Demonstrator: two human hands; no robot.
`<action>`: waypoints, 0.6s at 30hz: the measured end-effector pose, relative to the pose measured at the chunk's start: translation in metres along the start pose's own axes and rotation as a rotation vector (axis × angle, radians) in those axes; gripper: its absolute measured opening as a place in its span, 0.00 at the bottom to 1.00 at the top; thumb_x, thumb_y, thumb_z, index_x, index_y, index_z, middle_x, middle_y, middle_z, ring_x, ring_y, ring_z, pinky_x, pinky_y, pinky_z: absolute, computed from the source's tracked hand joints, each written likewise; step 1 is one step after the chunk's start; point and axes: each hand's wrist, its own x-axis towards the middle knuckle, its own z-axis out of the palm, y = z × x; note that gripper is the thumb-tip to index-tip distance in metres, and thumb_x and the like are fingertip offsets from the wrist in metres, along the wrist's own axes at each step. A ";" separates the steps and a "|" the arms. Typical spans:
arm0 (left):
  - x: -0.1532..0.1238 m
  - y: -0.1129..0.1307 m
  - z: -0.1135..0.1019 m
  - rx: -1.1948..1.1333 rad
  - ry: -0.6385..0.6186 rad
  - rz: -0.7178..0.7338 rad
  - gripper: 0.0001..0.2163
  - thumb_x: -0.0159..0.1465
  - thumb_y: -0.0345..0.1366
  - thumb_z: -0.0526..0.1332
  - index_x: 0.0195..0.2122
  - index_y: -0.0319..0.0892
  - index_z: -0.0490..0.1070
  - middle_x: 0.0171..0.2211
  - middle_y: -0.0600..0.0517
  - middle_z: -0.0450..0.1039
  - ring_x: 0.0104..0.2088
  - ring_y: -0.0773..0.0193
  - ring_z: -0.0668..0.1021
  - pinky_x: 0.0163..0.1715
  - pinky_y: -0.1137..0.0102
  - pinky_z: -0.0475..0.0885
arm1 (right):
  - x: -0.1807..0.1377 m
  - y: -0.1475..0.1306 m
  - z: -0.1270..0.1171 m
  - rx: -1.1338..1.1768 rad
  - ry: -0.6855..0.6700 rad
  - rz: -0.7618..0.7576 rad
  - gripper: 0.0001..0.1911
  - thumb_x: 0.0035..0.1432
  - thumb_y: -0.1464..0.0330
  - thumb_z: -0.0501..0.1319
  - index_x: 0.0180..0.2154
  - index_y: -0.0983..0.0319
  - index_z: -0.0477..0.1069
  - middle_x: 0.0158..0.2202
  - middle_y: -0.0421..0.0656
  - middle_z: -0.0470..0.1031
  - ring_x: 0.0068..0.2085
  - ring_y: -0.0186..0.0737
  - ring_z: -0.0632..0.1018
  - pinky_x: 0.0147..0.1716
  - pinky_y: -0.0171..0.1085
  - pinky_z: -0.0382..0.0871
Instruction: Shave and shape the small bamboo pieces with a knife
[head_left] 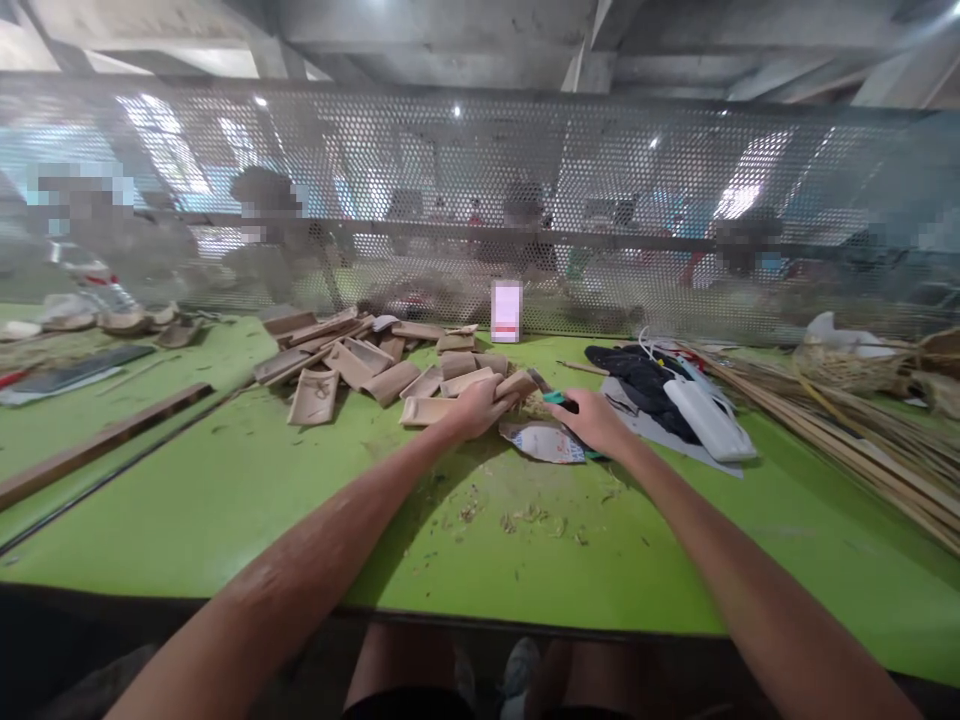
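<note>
My left hand (480, 408) is closed around a short split piece of bamboo (517, 384), held a little above the green table (285, 520). Facing it, my right hand (596, 420) grips a green-handled knife (555, 398). Its short dark blade reaches to the right end of the bamboo piece; whether they touch I cannot tell. Below both hands lies a curled white sheet with blue and red print (546, 442). Pale shavings (525, 518) are scattered on the table in front of me. Behind my left hand is a heap of split bamboo pieces (367, 365).
On the right are a black cloth (637, 375), a white power bank-like block (709, 415) and long bamboo strips (840, 420). A wooden bar (105, 445) lies on the left. A perforated metal screen (420, 200) closes the back, with people beyond. A bottle (97, 280) stands far left.
</note>
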 end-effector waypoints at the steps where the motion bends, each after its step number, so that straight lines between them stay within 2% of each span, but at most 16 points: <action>1: 0.000 -0.001 0.001 -0.002 -0.004 0.000 0.14 0.69 0.48 0.54 0.38 0.41 0.68 0.36 0.44 0.75 0.34 0.55 0.76 0.31 0.65 0.65 | 0.000 0.000 0.000 0.005 0.014 -0.009 0.22 0.63 0.52 0.57 0.23 0.59 0.59 0.21 0.40 0.64 0.24 0.37 0.66 0.26 0.37 0.51; 6: 0.001 -0.003 0.002 0.000 -0.003 0.007 0.13 0.68 0.46 0.55 0.38 0.41 0.68 0.36 0.45 0.75 0.35 0.55 0.76 0.31 0.65 0.66 | -0.003 -0.005 0.001 0.033 0.136 -0.058 0.23 0.61 0.51 0.58 0.23 0.58 0.54 0.20 0.35 0.57 0.24 0.35 0.61 0.27 0.36 0.50; 9: 0.001 -0.004 0.002 -0.020 -0.002 -0.003 0.13 0.67 0.47 0.55 0.37 0.42 0.67 0.35 0.46 0.75 0.34 0.55 0.76 0.31 0.65 0.66 | -0.004 -0.008 0.001 -0.007 0.116 -0.087 0.23 0.62 0.52 0.58 0.24 0.57 0.52 0.20 0.35 0.55 0.24 0.34 0.60 0.27 0.36 0.48; 12: 0.001 -0.003 0.002 -0.013 0.007 -0.035 0.11 0.66 0.45 0.57 0.37 0.42 0.68 0.34 0.46 0.75 0.33 0.54 0.75 0.31 0.65 0.67 | -0.004 -0.010 0.000 -0.084 0.057 -0.084 0.22 0.62 0.55 0.58 0.24 0.57 0.52 0.20 0.35 0.57 0.24 0.35 0.60 0.27 0.36 0.47; 18: 0.003 -0.003 0.002 0.017 0.017 -0.015 0.11 0.67 0.44 0.55 0.37 0.42 0.68 0.34 0.45 0.75 0.34 0.53 0.76 0.31 0.64 0.67 | -0.002 -0.010 0.003 -0.155 0.024 -0.043 0.19 0.62 0.56 0.59 0.26 0.58 0.57 0.23 0.39 0.64 0.25 0.37 0.63 0.27 0.36 0.48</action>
